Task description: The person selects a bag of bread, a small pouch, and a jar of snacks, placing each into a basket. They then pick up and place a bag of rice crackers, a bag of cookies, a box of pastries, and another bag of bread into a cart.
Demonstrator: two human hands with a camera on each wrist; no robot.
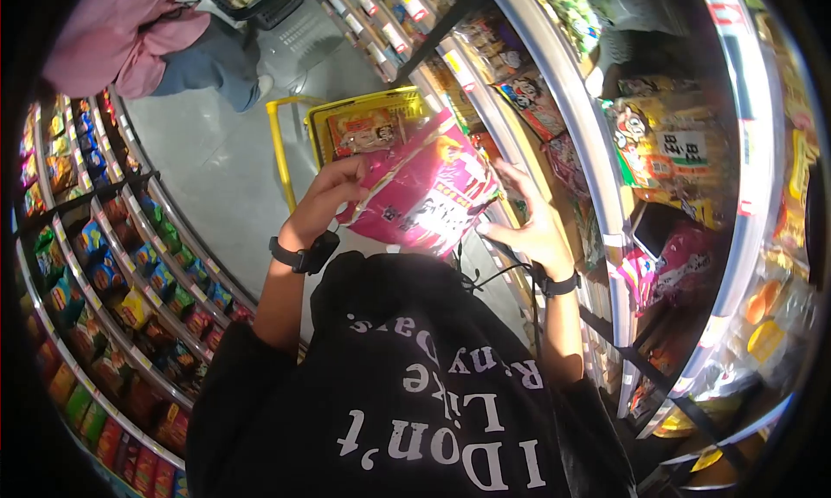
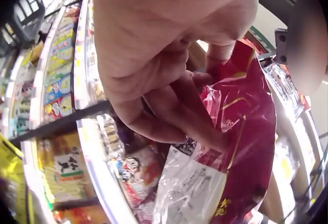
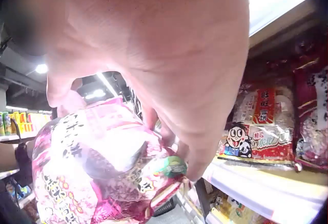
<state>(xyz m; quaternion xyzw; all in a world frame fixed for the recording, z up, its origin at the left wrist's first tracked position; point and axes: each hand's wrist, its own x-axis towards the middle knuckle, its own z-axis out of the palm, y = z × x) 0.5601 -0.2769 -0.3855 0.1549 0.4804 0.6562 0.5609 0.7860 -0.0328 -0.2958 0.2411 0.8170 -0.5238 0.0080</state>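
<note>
A glossy pink snack bag point(image 1: 428, 195) with white lettering is held up in front of the torso, tilted, between both hands. My left hand point(image 1: 325, 195) pinches its left edge; the left wrist view shows curled fingers on the crinkled dark-red side of the bag point(image 2: 251, 152). On the opposite side my right hand point(image 1: 538, 234) grips the edge, thumb toward the body and fingers along the far side. Clear film, printing and a green patch show on the bag point(image 3: 77, 183) in the right wrist view. Part of the bag's underside is hidden.
Beyond the bag stands a yellow basket point(image 1: 359, 98) holding an orange-red packet point(image 1: 365, 133). Shelves point(image 1: 597, 152) of bagged snacks rise close on the right, and more shelves point(image 1: 130, 264) line the left. A person in pink point(image 1: 130, 39) stands near a dark basket point(image 1: 247, 12).
</note>
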